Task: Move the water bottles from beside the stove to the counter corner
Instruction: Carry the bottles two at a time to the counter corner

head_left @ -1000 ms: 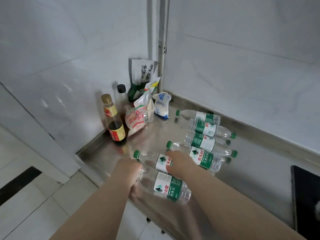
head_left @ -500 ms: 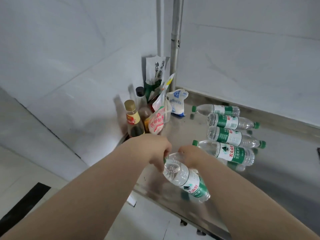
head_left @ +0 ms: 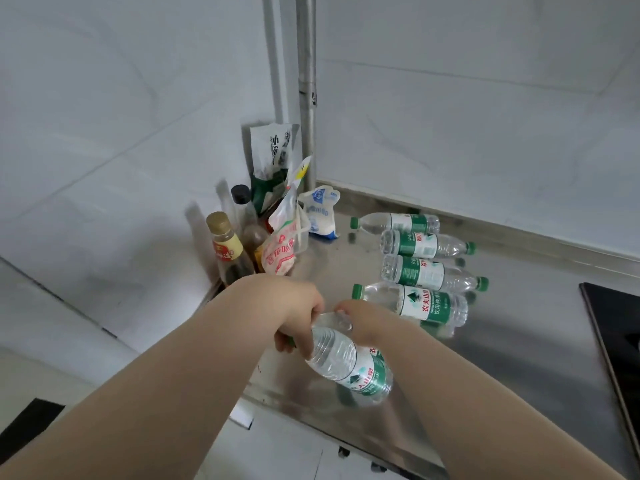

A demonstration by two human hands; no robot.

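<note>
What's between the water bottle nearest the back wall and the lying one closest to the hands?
Head view: the second water bottle and third water bottle, lying side by side on the steel counter, caps toward the stove.

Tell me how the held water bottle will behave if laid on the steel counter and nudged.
Round and smooth, the held bottle would probably roll on the steel counter. It looks full, so likely heavy for its size. Its thin ribbed wall may dent where the left hand grips.
</note>
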